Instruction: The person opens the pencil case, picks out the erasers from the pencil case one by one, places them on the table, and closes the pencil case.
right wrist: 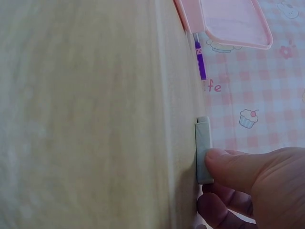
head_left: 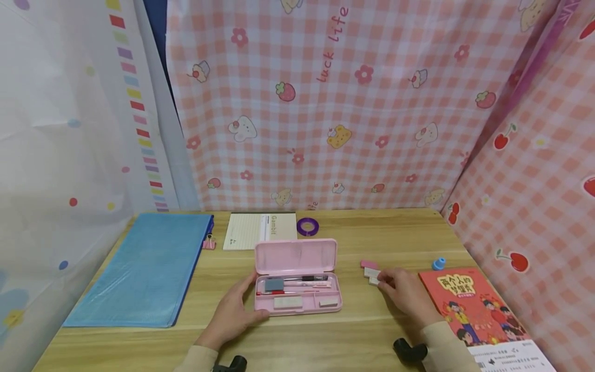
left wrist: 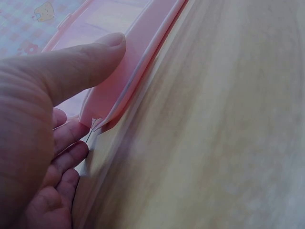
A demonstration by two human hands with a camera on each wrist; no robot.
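An open pink pencil case [head_left: 297,311] stands mid-table, its lid [head_left: 295,257] tilted back. Inside lie several pens, a grey-blue block [head_left: 274,284] and two whitish erasers, one in each front compartment. My left hand [head_left: 236,309] holds the case's left end; in the left wrist view the thumb [left wrist: 107,57] lies over its front wall and the fingers curl at the corner. To the right, my right hand [head_left: 406,293] pinches the end of a white eraser [right wrist: 203,148] close over the table. Another white eraser [head_left: 371,272] and a pink one [head_left: 369,264] lie beside it.
A blue folder [head_left: 144,268] lies at left with a pink binder clip [head_left: 209,243] by its edge. Behind the case are a notebook [head_left: 246,231] and a purple tape roll [head_left: 308,226]. At right lie a red book [head_left: 469,305] and a small blue cone-shaped object [head_left: 439,264].
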